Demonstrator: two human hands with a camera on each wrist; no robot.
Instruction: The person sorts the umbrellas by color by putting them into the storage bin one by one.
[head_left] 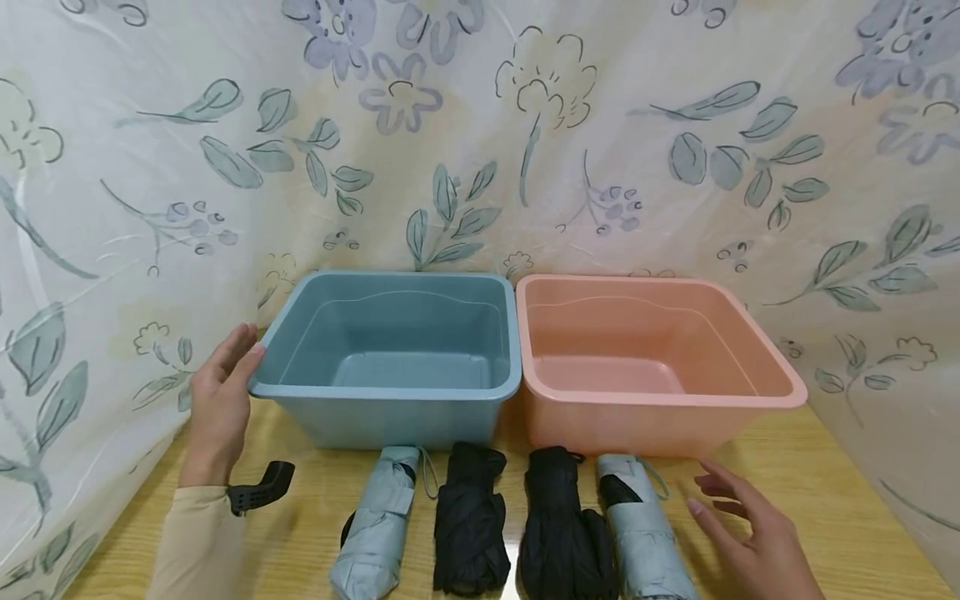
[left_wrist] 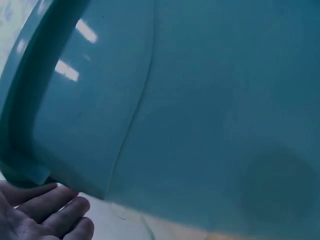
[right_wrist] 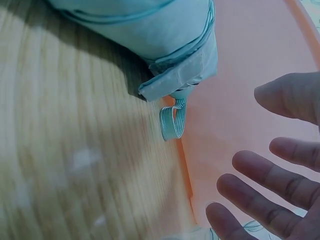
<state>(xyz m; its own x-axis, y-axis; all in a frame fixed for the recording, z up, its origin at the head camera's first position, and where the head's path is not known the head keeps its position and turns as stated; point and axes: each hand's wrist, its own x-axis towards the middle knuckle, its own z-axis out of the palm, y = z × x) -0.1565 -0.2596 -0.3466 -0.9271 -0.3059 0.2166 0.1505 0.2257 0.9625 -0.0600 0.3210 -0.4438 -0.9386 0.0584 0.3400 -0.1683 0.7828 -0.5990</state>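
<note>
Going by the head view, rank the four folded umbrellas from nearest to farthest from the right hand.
From the right hand:
1. Right pale-blue umbrella: just to its left.
2. Right black umbrella: next one left.
3. Left black umbrella: further left.
4. Left pale-blue umbrella: leftmost in the row.

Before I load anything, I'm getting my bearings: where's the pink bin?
In the head view, the pink bin stands on the wood-grain table, right of centre, immediately right of the blue bin and just beyond the right hand.
</note>
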